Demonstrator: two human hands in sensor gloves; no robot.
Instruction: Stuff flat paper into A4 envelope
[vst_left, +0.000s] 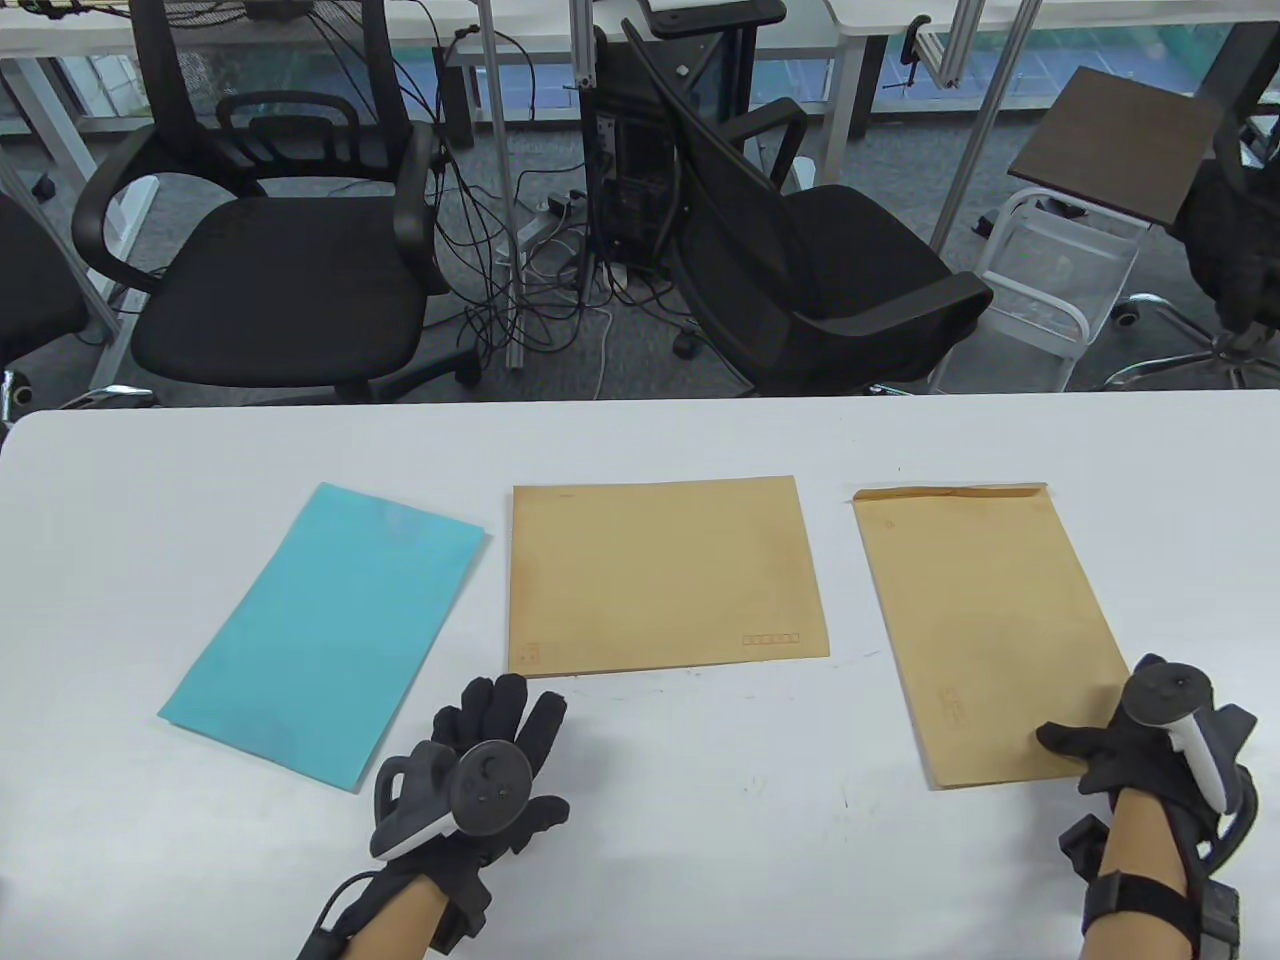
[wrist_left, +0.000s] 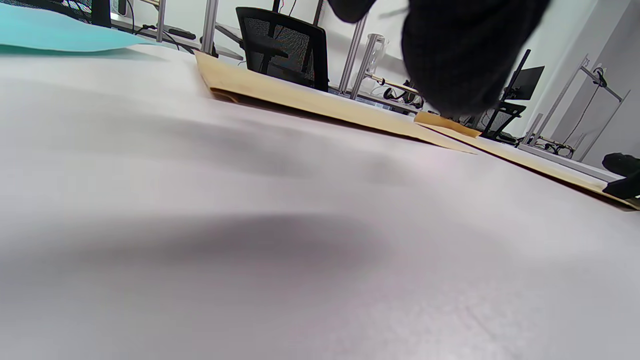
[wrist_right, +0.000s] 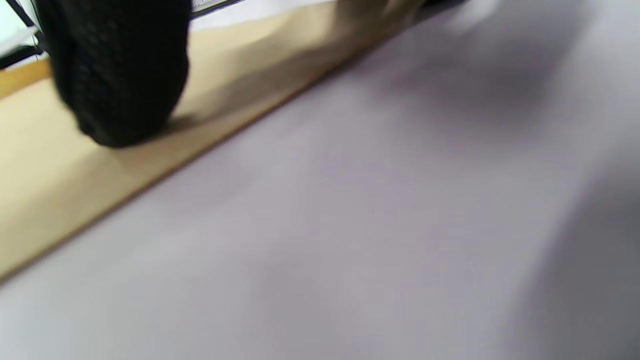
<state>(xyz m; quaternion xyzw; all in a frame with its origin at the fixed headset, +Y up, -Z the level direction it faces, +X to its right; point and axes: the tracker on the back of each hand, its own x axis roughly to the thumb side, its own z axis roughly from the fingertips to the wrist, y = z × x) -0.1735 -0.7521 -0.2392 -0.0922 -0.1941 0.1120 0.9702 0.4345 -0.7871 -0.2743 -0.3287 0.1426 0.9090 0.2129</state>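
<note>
- Three flat items lay on the white bench (vst_left: 700, 850), well apart from one another: a blue sheet of paper (vst_left: 325, 630) on the left, a brown envelope (vst_left: 665, 575) in the middle set crosswise, and a second brown envelope (vst_left: 990, 630) on the right set lengthwise with its flap end away from the person.
- Left hand (vst_left: 495, 765) lay flat on the bare bench, fingers spread and holding nothing, just near the blue paper's near corner and below the middle envelope's near edge.
- Right hand (vst_left: 1150, 735) rested on the near right corner of the right envelope; in the right wrist view a gloved fingertip (wrist_right: 120, 75) pressed on the brown surface.
- Whether that hand gripped the envelope's edge could not be told.
- Black office chairs (vst_left: 290, 260) stood behind the bench.
</note>
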